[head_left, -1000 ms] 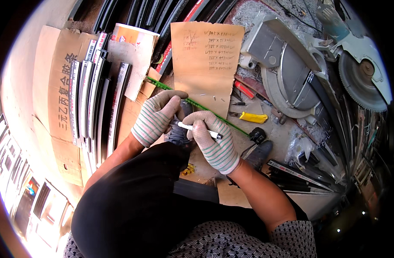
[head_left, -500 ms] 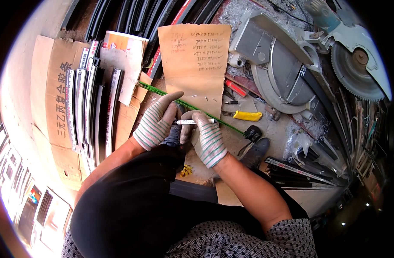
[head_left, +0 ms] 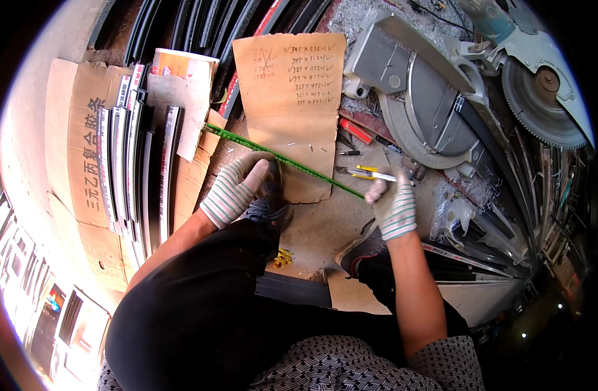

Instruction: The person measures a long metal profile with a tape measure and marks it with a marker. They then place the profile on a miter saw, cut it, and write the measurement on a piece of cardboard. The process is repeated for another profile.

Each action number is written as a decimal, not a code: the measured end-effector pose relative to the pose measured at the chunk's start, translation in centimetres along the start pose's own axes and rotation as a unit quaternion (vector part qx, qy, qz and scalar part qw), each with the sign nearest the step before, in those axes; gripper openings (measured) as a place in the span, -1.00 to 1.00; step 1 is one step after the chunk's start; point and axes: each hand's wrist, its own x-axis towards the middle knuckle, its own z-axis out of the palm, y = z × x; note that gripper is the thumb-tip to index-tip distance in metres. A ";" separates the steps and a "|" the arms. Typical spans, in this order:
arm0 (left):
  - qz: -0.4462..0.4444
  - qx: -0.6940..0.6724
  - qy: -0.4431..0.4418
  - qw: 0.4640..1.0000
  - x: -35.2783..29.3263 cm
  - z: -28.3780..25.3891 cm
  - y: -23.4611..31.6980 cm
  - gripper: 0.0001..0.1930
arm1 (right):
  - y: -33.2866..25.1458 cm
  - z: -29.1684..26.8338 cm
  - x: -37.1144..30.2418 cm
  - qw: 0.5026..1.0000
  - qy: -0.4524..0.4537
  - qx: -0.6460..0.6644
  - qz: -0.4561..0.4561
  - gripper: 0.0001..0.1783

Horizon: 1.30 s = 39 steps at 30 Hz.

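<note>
My left hand point(head_left: 235, 190), in a striped knit glove, reaches beside the green tape measure blade point(head_left: 273, 154). Its thumb and forefinger are stretched out with a gap between them; the other fingers are partly hidden. In my gloved right hand point(head_left: 395, 207) is a white marker pen point(head_left: 377, 174), lying across the fingers. That hand is at the blade's right end, and the tape's case is hidden behind it. The blade slants over a brown cardboard sheet point(head_left: 289, 85) with handwriting on it. Just past the pen lies a utility knife with a yellow handle point(head_left: 362, 169), partly covered.
A mitre saw with a grey base point(head_left: 436, 104) and a toothed blade point(head_left: 540, 104) stands at the far right. Dark strips point(head_left: 139, 163) lie on cardboard at left. A red-handled tool point(head_left: 356, 130) is near the saw. My shoes flank the floor between my hands.
My right hand has moved right with the marker pen, away from my left hand and over the tape measure's case. My left hand has shifted slightly down.
</note>
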 end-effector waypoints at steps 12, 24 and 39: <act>-0.028 0.025 0.005 0.999 0.4 0.1 -1.9 -0.63 | -5.7 -10.9 0.7 0.987 0.159 0.036 -0.001 -0.59; -0.044 0.044 0.001 0.998 0.4 0.0 -2.6 -0.65 | -5.5 -18.9 5.1 0.963 0.256 0.054 0.060 -0.56; -0.046 0.055 0.025 0.997 0.5 -0.2 -3.7 -0.68 | -4.8 -20.0 7.8 0.946 0.312 0.012 0.091 -0.62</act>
